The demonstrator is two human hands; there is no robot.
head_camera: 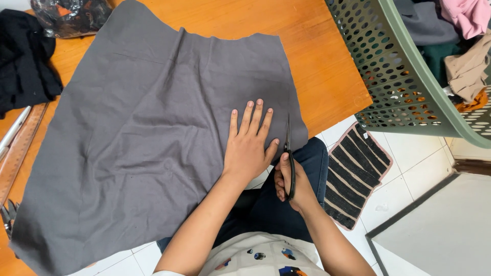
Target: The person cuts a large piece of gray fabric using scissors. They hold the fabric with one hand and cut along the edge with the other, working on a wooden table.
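A large grey cloth (148, 128) lies spread over an orange wooden table (317, 66), its near edge hanging off the table. My left hand (249, 145) presses flat on the cloth near its right edge, fingers spread. My right hand (290, 185) grips the handles of black scissors (289, 153). The blades point away from me along the cloth's right edge, just right of my left hand.
A green perforated laundry basket (399, 82) with clothes stands at the right, past the table's corner. A wooden ruler (20, 148) and a dark garment (23, 56) lie at the left. A striped mat (355, 171) lies on the white tiled floor.
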